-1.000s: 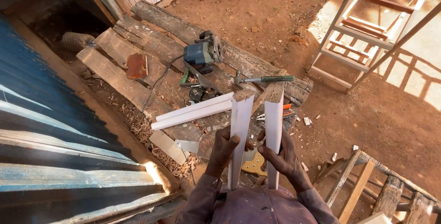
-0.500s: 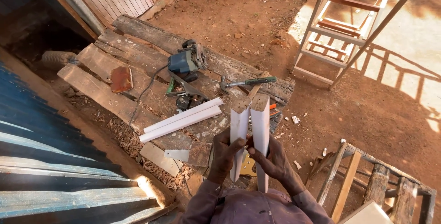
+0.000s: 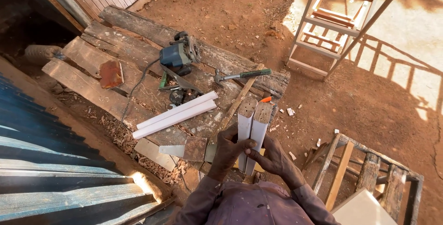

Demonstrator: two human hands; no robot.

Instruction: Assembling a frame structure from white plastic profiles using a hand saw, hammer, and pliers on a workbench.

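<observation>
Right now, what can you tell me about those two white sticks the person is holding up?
The two white wooden pieces are long and flat-sided, painted white, with bare brown wood at their cut top ends. Small dark holes show in the top of the left one. They stand upright, pressed side by side. The left hand grips them from the left and the right hand from the right, low down. Their bottom ends are hidden behind the hands.
</observation>
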